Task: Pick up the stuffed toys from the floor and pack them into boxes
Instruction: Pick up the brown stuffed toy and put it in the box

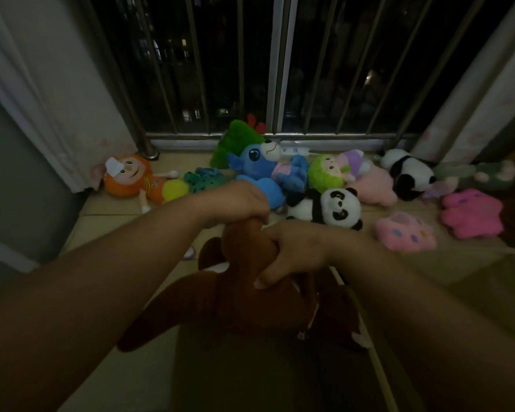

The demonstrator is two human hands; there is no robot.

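Brown stuffed toy (220,307) hangs nearest me, off the floor, gripped at its upper end. My right hand (292,254) has its fingers curled tight round it. My left hand (235,203) grips just above, touching the right. Beyond, lying on the tiled floor (107,209): panda (330,208), blue toy (265,171), orange doll (131,176), all before the window bars (197,69).

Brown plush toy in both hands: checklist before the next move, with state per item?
1. Left hand grips the brown plush toy near its top: ok.
2. Right hand grips it too, fingers curled round: ok.
3. Toy apart from the near panda: ok.
4. Open box under the toy: cannot tell, too dim.
5. All toys picked up: not ok; blue plush, orange doll and others lie by the railing.
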